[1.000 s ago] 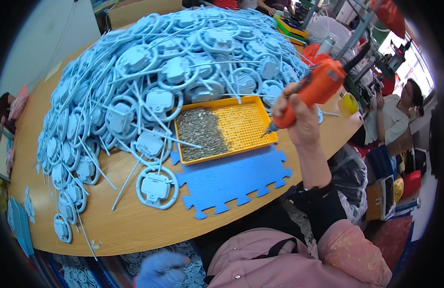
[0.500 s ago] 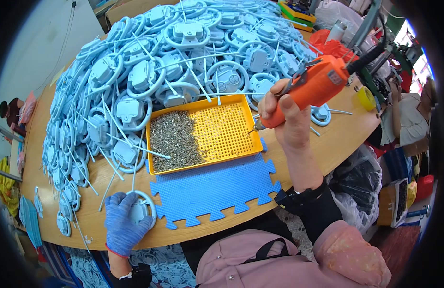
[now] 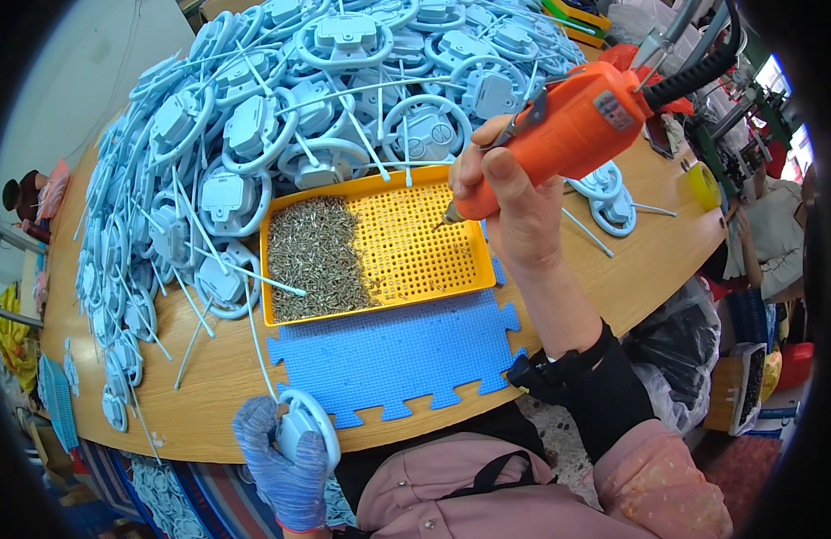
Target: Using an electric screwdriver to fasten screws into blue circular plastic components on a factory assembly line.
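Observation:
My right hand (image 3: 514,193) is closed round an orange electric screwdriver (image 3: 573,126), whose tip points down over the bare right half of a yellow perforated tray (image 3: 424,235). Small metal screws (image 3: 312,260) fill the tray's left half. In a blue knitted glove, my left hand (image 3: 276,458) grips a light-blue plastic ring-shaped part (image 3: 306,427) with a box-like middle and a long thin stem. The part is tilted at the table's front edge, and its stem points up and away. A blue foam mat (image 3: 393,355) lies under and in front of the tray.
A large heap of similar light-blue parts (image 3: 245,126) covers the table's back and left. Two or so more parts (image 3: 613,211) lie at the right, near a yellow tape roll (image 3: 703,187). Beyond the right edge hangs a clear plastic bag (image 3: 676,350). Another person's arm (image 3: 748,256) shows far right.
My left hand has lifted and tilted the ring-shaped part and brought it right, toward my body. My right hand has moved the screwdriver slightly left, over the tray.

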### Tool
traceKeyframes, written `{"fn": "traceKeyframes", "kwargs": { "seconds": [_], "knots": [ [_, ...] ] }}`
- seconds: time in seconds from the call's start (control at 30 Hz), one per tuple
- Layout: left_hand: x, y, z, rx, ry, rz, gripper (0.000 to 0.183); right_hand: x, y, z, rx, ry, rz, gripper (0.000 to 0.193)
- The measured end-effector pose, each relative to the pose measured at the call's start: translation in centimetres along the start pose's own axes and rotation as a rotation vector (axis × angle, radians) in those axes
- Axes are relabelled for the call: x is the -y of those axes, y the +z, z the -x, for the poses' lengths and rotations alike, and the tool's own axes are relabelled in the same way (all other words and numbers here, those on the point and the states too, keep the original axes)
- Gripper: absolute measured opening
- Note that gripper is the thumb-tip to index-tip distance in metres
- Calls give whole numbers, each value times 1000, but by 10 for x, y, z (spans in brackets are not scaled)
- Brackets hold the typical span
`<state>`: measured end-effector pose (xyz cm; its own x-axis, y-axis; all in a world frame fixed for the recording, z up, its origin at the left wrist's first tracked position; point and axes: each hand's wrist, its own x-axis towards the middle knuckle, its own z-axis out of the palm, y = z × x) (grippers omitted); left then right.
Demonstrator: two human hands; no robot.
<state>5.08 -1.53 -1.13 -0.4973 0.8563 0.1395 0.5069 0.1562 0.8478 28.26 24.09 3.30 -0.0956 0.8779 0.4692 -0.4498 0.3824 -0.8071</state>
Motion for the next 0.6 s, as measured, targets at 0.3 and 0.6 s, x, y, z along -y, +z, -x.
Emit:
{"fn": "traceKeyframes", "kwargs": {
  "seconds": [0.3,0.6],
  "knots": [
    [-42,18,-10,170,212,-231,69,5,4,1,-68,-52,-37,39],
    [-68,60,-30,461,257,-390,52,52,29,33,142,8,-282,49]
  ]
}}
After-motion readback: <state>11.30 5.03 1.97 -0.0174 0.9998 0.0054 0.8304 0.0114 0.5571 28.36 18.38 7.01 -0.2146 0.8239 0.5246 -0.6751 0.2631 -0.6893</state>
